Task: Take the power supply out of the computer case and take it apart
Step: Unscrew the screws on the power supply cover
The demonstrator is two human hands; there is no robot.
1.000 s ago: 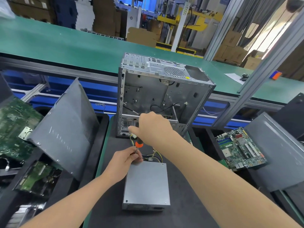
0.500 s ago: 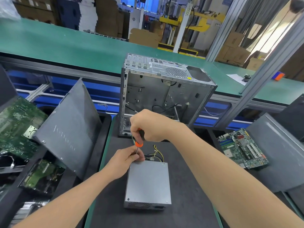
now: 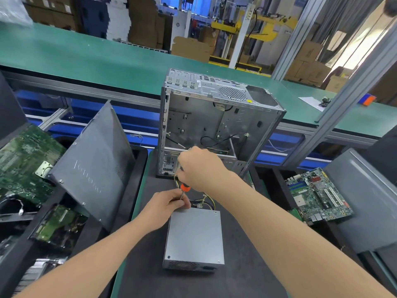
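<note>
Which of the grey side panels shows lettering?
The side panel leaning left of the power supply; the right-hand panel shows none.

Leaning grey side panel, motherboard (at right), green conveyor belt

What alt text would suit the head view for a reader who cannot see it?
A right hand grips a screwdriver while the left hand pinches its shaft at the far corner of a grey power supply on a dark mat. An open computer case stands behind.
</note>
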